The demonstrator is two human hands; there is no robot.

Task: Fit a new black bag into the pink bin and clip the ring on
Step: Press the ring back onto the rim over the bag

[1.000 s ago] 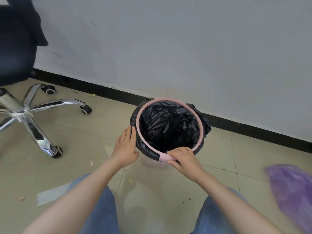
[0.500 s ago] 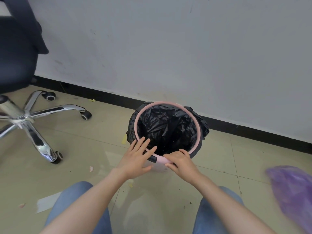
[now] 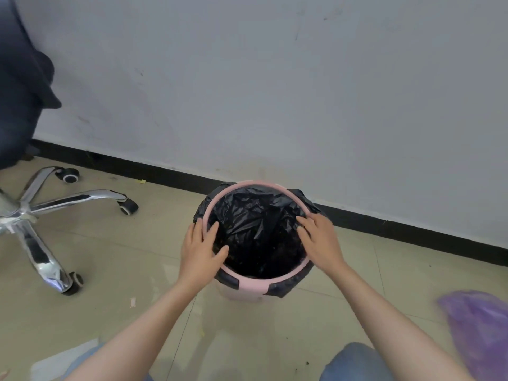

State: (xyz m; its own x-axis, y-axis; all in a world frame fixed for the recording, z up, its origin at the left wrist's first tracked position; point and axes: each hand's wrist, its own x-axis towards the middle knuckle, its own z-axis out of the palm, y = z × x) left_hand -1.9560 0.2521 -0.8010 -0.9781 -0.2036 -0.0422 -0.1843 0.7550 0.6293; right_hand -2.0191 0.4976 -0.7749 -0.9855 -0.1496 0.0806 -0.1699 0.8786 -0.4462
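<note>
The pink bin [image 3: 242, 291] stands on the floor by the wall, lined with a black bag [image 3: 258, 229] whose edge folds out over the rim. A pink ring [image 3: 247, 186] sits on top of the rim over the bag. My left hand [image 3: 199, 250] lies flat on the ring's left side, fingers spread, thumb inside the opening. My right hand [image 3: 320, 240] lies flat on the ring's right side, fingers pointing up-left. Neither hand grips anything.
An office chair with a chrome star base [image 3: 41, 215] and castors stands at the left. A purple plastic bag [image 3: 481, 331] lies at the lower right. The wall with a black skirting [image 3: 412, 229] runs right behind the bin. My knees in jeans show at the bottom.
Both hands have left the ring's near edge and moved apart, the left to the ring's left side, the right to its right side. The view has tilted upwards.
</note>
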